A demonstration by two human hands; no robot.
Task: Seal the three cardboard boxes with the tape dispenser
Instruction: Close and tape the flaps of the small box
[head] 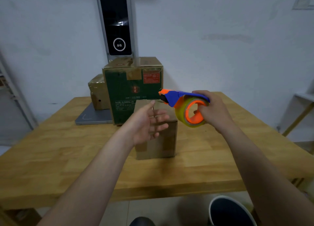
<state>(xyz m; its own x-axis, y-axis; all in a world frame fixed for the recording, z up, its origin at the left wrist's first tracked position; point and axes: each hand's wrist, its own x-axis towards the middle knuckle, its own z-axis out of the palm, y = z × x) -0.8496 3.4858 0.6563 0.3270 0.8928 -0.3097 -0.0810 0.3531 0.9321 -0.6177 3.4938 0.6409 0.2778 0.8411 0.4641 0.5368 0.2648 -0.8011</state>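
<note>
1. Your right hand [214,112] is clamped on the tape dispenser [184,105]. The fingers curl over its blue top, and 1 digit pokes through the orange hub of the clear roll.
2. You hold the dispenser in the air with its orange nose pointing left. It sits just right of the top of the small brown box [158,145] and apart from your other hand.
3. Your left hand [149,122] holds nothing. Its fingers are straight and slightly spread, and the palm is turned toward the dispenser.
4. That hand lies across the small box's top in this view. You cannot tell whether it touches the cardboard, and it hides the flap seam.
5. The dispenser's cutting end is blurred, so no loose tape end can be made out.
6. The green box [132,89] stands directly behind the small one. A 3rd box [97,91], brown and glossy, sits behind its left side and is partly hidden by it.
7. All 3 stand on the wooden table [68,149], and the rear ones rest on the grey base plate [91,117] of a stand with a black panel [117,21].
8. A dark shoe [229,212] is cut off at the bottom edge.
</note>
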